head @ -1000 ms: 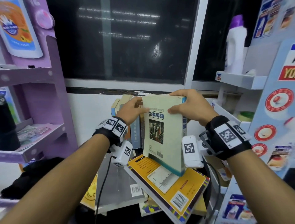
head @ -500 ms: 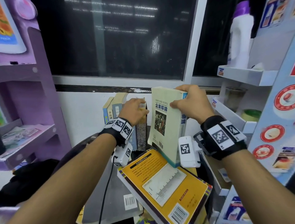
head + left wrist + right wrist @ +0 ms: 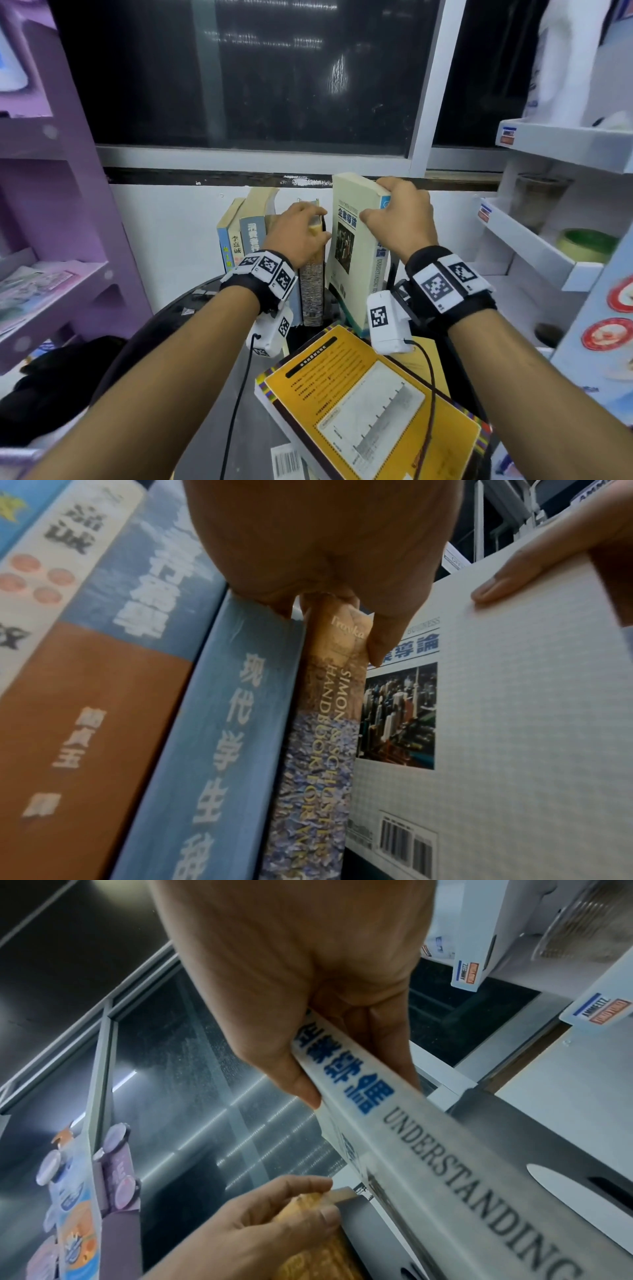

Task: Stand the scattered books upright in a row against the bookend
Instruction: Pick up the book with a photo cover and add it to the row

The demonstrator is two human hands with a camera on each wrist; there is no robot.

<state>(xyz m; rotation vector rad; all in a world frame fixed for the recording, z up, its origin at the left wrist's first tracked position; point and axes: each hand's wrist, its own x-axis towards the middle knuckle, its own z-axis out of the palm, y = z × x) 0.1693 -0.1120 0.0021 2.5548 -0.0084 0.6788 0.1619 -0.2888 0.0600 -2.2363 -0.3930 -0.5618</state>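
Observation:
Several books stand upright in a row against the back wall. My left hand [image 3: 310, 224] [image 3: 342, 610] grips the top of the last one, a handbook with a patterned spine [image 3: 312, 291] [image 3: 318, 750]. Just right of it, my right hand [image 3: 383, 205] [image 3: 342, 1056] pinches the top of a pale green book [image 3: 352, 260] [image 3: 428, 1137], held nearly upright with its cover facing the row. A grey metal bookend [image 3: 534, 1139] shows to the right of its spine. A yellow book [image 3: 370, 404] lies flat in front, on a grey one [image 3: 253, 428].
A purple shelf unit [image 3: 68, 274] stands at the left and white shelves [image 3: 534, 240] at the right, one holding a tape roll [image 3: 587, 245]. A dark window runs along the back. Black cloth [image 3: 51, 377] lies at lower left.
My left hand left the pale green book and took hold of the handbook's top. My right hand carried the pale green book back towards the row and stood it straighter.

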